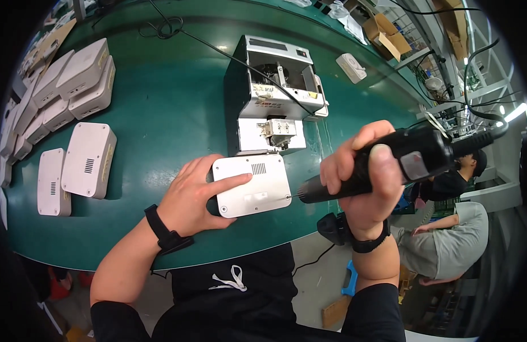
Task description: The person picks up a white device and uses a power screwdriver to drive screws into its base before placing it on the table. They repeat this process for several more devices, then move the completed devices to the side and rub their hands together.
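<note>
A white plastic box (257, 188) with a vent grille and screw holes in its corners lies on the green table in front of me. My left hand (198, 196) rests on its left side, fingers spread, index finger stretched across the top and thumb along the near edge. My right hand (369, 171) is wrapped round a black electric screwdriver (354, 182), held tilted with its cord trailing right. The thin bit reaches the box's near right corner, at a screw hole. Just beyond the box stands a silver and black screw feeder (275, 85).
Similar white boxes (86, 159) lie and stack at the left, several of them. Another small white device (351, 67) sits at the far right. A black cable (218, 50) crosses over the screw feeder. Cardboard boxes (386, 35) and a person in grey (460, 233) are at the right.
</note>
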Available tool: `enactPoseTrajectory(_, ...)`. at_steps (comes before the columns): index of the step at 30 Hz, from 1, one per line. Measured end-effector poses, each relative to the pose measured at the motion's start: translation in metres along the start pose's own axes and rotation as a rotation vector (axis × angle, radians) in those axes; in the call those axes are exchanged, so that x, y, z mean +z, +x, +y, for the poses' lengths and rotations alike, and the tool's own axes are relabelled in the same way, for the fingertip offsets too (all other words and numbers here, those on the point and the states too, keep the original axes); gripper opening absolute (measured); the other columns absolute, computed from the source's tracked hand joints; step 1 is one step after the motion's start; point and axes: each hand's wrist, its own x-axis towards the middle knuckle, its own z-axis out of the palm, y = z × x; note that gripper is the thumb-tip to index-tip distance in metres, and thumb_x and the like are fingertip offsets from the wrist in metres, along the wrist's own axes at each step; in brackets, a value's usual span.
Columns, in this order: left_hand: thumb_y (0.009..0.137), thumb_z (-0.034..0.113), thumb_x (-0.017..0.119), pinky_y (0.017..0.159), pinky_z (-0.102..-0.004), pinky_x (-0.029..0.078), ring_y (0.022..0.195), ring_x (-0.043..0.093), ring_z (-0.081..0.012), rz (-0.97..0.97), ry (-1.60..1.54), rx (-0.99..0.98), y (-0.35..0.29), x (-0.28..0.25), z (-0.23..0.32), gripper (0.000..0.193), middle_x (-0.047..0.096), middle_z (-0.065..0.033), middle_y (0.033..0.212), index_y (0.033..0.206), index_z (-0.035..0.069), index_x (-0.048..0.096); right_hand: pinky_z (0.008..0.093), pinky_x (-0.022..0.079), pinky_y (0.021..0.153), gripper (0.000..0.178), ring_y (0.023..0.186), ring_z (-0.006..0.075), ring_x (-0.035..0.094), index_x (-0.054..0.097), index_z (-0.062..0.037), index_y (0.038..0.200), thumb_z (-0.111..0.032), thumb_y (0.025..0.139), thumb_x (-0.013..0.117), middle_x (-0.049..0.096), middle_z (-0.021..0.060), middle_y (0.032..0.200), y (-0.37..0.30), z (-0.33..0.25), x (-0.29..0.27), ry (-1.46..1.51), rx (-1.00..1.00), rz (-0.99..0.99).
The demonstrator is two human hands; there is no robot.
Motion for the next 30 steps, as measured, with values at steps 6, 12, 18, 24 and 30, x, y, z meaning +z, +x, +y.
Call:
enactPoseTrajectory(6, 0.056, 0.016, 0.085, 0.1, -0.0434, 0.042, 0.116, 0.05, -0.0365, 0.005, -0.019, -0.03, 0.003, -0.002, 0.002, 0.079, 0.05, -0.0173, 0.126, 0.13, 0.03, 0.062, 0.0319, 0.041, 0.047, 0.037, 0.043, 0.0145, 0.043, 0.044, -0.0077, 0.094, -0.044, 0.093, 0.049, 0.046, 0.0044, 0.06, 0.0, 0.001, 0.008, 0.022, 0.006, -0.03)
enactPoseTrajectory(12, 0.056, 0.015, 0.085, 0.1, -0.0431, 0.042, 0.116, 0.05, -0.0361, 0.011, -0.027, -0.043, 0.002, 0.0, -0.001, 0.078, 0.05, -0.0166, 0.126, 0.13, 0.03, 0.063, 0.0319, 0.04, 0.047, 0.037, 0.043, 0.0142, 0.042, 0.044, -0.0088, 0.094, -0.046, 0.092, 0.049, 0.045, 0.0042, 0.06, 0.002, 0.006, 0.006, 0.026, 0.022, -0.016)
enactPoseTrajectory(18, 0.059, 0.017, 0.085, 0.1, -0.0425, 0.042, 0.117, 0.05, -0.0358, 0.015, -0.019, -0.029, -0.003, 0.001, 0.002, 0.076, 0.05, -0.0164, 0.126, 0.13, 0.031, 0.062, 0.0323, 0.04, 0.047, 0.033, 0.043, 0.0153, 0.042, 0.045, -0.0081, 0.096, -0.041, 0.094, 0.046, 0.045, 0.0042, 0.06, 0.004, 0.011, -0.001, 0.053, 0.04, -0.02)
enactPoseTrajectory(24, 0.061, 0.021, 0.085, 0.102, -0.0425, 0.04, 0.118, 0.049, -0.0349, 0.004, -0.03, 0.001, -0.004, 0.0, -0.003, 0.075, 0.05, -0.0162, 0.126, 0.132, 0.031, 0.061, 0.0337, 0.042, 0.051, 0.031, 0.045, 0.0164, 0.044, 0.048, -0.0071, 0.099, -0.037, 0.096, 0.045, 0.046, 0.0051, 0.062, 0.025, -0.007, 0.008, 0.148, -0.084, 0.042)
enactPoseTrajectory(30, 0.062, 0.023, 0.085, 0.103, -0.0427, 0.039, 0.118, 0.049, -0.0345, -0.003, -0.021, -0.006, -0.004, 0.0, -0.002, 0.075, 0.049, -0.0155, 0.127, 0.132, 0.032, 0.06, 0.0342, 0.044, 0.054, 0.03, 0.048, 0.0164, 0.046, 0.049, -0.0067, 0.099, -0.037, 0.097, 0.045, 0.048, 0.0055, 0.064, 0.062, 0.002, 0.019, 0.078, -0.23, 0.147)
